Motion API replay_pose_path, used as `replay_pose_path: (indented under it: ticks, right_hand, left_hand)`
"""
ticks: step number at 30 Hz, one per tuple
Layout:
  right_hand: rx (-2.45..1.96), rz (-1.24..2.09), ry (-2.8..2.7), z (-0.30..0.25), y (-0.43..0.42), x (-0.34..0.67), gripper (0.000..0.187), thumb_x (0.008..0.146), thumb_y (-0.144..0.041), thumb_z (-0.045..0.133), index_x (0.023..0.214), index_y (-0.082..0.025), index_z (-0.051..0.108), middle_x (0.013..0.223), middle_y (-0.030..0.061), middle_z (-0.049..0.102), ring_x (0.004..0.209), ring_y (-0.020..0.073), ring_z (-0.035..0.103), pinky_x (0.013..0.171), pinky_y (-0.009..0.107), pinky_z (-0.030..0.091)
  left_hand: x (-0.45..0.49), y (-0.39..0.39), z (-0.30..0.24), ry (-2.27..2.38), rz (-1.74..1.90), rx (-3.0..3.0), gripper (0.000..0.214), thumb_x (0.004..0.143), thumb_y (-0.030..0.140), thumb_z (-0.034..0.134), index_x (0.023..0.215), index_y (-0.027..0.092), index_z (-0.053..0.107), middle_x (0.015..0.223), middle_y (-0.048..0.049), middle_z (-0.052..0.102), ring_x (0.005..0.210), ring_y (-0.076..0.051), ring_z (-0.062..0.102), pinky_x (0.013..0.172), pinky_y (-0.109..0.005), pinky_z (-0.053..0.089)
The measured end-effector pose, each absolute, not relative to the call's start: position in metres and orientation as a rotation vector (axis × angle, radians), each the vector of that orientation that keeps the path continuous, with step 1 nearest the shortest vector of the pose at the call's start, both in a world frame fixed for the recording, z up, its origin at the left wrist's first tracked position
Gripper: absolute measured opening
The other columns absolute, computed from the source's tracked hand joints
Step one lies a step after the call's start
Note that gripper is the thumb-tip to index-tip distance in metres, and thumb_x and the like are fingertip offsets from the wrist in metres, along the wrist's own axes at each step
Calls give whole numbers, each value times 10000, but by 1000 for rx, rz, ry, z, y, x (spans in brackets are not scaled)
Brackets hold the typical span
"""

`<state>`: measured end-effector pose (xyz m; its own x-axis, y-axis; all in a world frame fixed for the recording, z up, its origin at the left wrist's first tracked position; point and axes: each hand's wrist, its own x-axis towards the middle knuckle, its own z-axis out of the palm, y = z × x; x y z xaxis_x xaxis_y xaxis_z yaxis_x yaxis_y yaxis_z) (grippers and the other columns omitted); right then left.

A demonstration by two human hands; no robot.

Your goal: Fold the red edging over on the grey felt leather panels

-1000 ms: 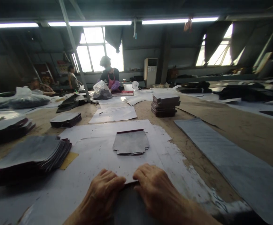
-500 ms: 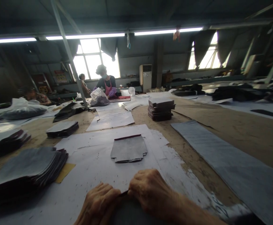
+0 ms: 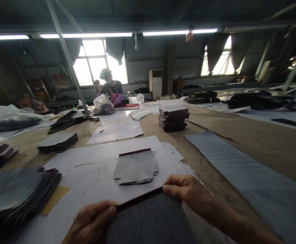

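Both hands pinch the far edge of a dark grey cut piece (image 3: 150, 220) with a maroon rim, held just above the white paper sheet (image 3: 92, 176). My left hand (image 3: 92, 222) grips its left corner and my right hand (image 3: 188, 195) grips its right corner, fingers closed on it. Just beyond the held edge lies a small pile of similar grey pieces (image 3: 135, 166) on the paper.
A tall stack of grey pieces (image 3: 18, 193) sits at left, smaller stacks (image 3: 57, 142) behind it, another stack (image 3: 172, 118) mid-table. A long grey strip (image 3: 239, 169) lies at right on the brown table (image 3: 252, 135). People work at the far end near a bag (image 3: 102, 104).
My hands have moved apart from close together to the two corners of the grey piece and lifted its edge. The view has shifted slightly to the right.
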<state>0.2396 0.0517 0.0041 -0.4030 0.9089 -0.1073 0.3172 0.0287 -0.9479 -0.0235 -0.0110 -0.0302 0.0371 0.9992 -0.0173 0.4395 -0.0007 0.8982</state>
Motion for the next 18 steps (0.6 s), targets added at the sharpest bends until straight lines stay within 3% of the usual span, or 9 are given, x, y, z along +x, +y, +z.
replay_pose_path:
  ticks: [5,11,15,18]
  right_hand:
    - [-1340,1214,-1731,27,92,225,225,731,-334,544,683,-124,607,538,-14,511,453,71,414,439,199,325]
    - [-1505,890,-1798,18,163,197,150,800,-262,543,808,-130,612,650,-9,555,557,92,499,506,212,392]
    - [-1656,611,-1862,0,183,183,186,849,-313,532,876,-138,588,874,26,594,800,138,563,728,321,467]
    - [-1728,494,-1896,-6,188,180,211,864,-333,511,923,-145,587,936,37,596,852,150,568,778,352,464]
  left_hand:
    - [-29,43,14,1457,955,1634,362,749,462,522,594,140,584,508,28,433,505,-90,417,482,-195,351]
    - [-39,133,15,1654,898,1791,274,762,347,549,610,125,601,460,44,435,466,-89,433,467,-209,335]
    - [-38,159,-13,1830,913,1872,256,837,348,531,769,110,594,676,14,569,618,-113,545,593,-259,456]
    - [-37,162,-24,1919,939,1918,251,851,352,519,845,112,594,810,-13,606,736,-141,582,686,-310,486]
